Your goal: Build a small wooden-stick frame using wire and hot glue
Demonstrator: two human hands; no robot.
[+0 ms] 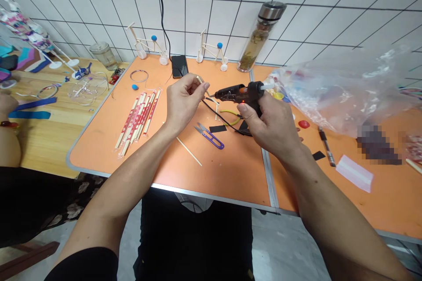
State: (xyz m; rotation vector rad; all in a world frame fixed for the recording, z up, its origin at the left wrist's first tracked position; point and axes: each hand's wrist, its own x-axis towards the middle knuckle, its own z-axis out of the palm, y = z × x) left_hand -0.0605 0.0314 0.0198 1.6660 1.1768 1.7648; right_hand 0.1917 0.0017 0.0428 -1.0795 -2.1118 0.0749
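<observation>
My left hand [183,102] pinches a thin wooden stick [207,92] between thumb and fingers. Its tip lies close to the nozzle of a black hot glue gun [238,94], which my right hand [271,128] grips. A white glue stick [267,87] pokes out of the gun's rear, and a small orange light glows on its body. The gun's black power cord [224,120] trails across the orange table [211,175] below my hands. Purple-handled thread snips [211,137] and a loose wooden stick [188,151] lie just beneath.
Red-wrapped chopsticks [138,120] lie left of my hands. Two small stick-built bicycle models [148,46] stand by the tiled wall, near a phone [180,66] and a tall glass flask [260,37]. A clear plastic bag [343,92] hangs at right. A co-worker's hand [6,105] rests on a wooden table at left.
</observation>
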